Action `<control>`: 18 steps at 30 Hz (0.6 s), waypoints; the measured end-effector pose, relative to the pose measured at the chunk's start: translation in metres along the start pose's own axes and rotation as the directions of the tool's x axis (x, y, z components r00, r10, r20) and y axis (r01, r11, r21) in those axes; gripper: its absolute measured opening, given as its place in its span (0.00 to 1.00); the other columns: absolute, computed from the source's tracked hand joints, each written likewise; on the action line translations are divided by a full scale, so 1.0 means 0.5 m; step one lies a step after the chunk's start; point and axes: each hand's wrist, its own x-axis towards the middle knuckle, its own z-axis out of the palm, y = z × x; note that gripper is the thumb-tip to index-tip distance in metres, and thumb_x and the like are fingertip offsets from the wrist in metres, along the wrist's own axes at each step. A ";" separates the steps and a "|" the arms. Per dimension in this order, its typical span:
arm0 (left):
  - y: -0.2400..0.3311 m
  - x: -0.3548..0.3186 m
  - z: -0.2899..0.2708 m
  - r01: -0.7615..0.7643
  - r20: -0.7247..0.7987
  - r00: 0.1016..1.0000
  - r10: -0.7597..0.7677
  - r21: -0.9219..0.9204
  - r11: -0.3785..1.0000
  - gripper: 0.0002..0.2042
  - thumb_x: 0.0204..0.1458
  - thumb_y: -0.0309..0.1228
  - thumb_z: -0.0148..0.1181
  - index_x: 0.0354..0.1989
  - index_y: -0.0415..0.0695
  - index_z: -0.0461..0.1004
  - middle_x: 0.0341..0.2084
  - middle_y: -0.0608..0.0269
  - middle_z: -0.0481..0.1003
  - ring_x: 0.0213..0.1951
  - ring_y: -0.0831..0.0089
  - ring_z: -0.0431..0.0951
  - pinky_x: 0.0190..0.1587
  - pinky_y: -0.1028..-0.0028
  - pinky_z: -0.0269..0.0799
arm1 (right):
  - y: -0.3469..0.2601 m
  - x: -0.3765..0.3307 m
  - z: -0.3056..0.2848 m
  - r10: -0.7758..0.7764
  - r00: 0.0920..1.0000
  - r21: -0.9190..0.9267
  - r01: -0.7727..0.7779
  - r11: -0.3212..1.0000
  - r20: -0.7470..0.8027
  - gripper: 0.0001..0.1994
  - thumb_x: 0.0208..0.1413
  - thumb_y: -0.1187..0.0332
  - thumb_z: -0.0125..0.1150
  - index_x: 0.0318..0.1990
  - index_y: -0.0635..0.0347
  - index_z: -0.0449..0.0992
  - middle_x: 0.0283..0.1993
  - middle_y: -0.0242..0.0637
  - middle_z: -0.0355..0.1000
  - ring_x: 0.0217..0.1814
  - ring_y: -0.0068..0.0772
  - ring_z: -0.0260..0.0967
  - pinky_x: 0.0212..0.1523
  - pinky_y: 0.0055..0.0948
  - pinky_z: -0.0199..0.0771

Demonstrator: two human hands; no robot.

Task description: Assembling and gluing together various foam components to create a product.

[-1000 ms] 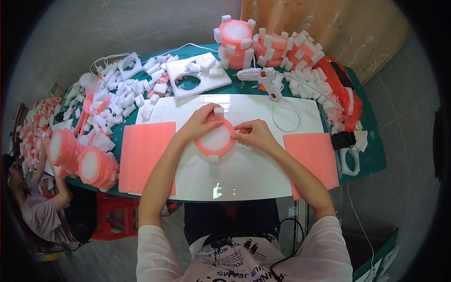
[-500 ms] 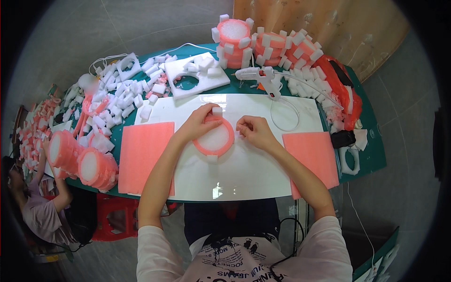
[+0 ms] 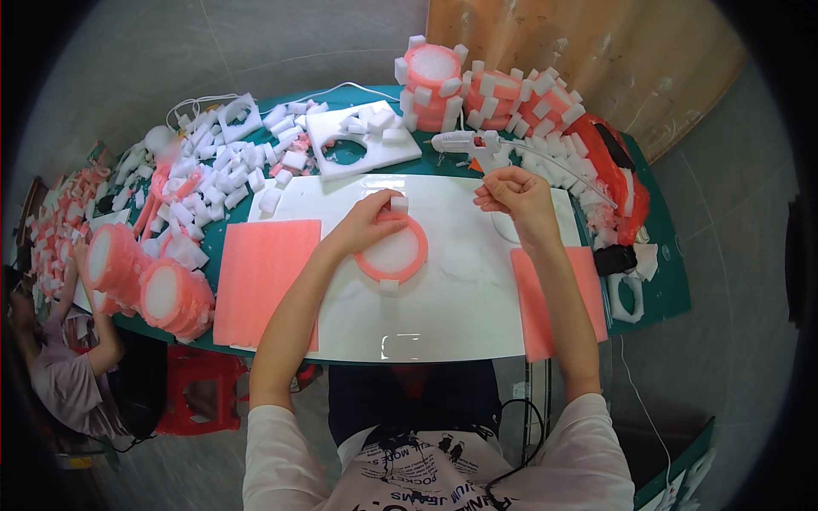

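A round foam disc [image 3: 392, 254] with a pink rim and a white middle lies on the glossy white board [image 3: 452, 315]. My left hand [image 3: 368, 225] is closed over its upper left edge, holding it. One small white foam block [image 3: 399, 204] stands at the disc's far edge by my left fingertips, and another white block [image 3: 388, 288] sits at its near edge. Raised over the board's far right, my right hand [image 3: 518, 201] has its fingers curled together in a pinch; what they hold, if anything, is hidden. Just beyond it is a white glue gun [image 3: 464, 143], its handle partly covered by that hand.
Pink foam sheets [image 3: 266, 285] [image 3: 558, 298] flank the board. Loose white foam blocks [image 3: 226, 175] heap at the left, beside a white foam slab [image 3: 383, 153] with a round hole. Finished-looking pink cylinders [image 3: 433, 81] stand behind. Another person [image 3: 72, 366] sits at far left.
My right hand has moved away from the disc, to the right and farther out, up to the glue gun's handle. My left hand stays on the disc. The whole view has shifted slightly.
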 end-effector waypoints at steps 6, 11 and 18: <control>-0.009 -0.001 0.000 -0.016 -0.007 1.000 0.016 -0.034 0.999 0.20 0.42 0.34 0.58 0.44 0.40 0.65 0.38 0.54 0.69 0.40 0.63 0.69 0.44 0.71 0.64 | -0.013 0.027 -0.006 0.017 0.994 -0.026 -0.015 1.000 0.108 0.06 0.48 0.72 0.57 0.32 0.66 0.72 0.27 0.39 0.73 0.30 0.22 0.70 0.34 0.17 0.68; -0.008 0.001 0.001 -0.026 -0.002 1.000 0.026 -0.069 0.997 0.19 0.42 0.34 0.58 0.43 0.40 0.66 0.37 0.55 0.70 0.40 0.64 0.69 0.44 0.71 0.64 | -0.010 0.068 0.040 0.024 0.987 -0.144 -0.001 0.990 0.156 0.05 0.49 0.74 0.55 0.32 0.68 0.72 0.28 0.38 0.71 0.31 0.23 0.70 0.36 0.20 0.71; -0.002 -0.001 -0.003 -0.030 -0.006 1.000 0.030 -0.045 0.999 0.19 0.41 0.33 0.58 0.43 0.40 0.65 0.37 0.54 0.70 0.40 0.63 0.70 0.43 0.70 0.65 | 0.020 0.191 0.192 -0.034 0.969 -0.155 0.073 0.985 0.244 0.05 0.45 0.78 0.57 0.29 0.72 0.73 0.26 0.42 0.72 0.27 0.28 0.73 0.31 0.19 0.75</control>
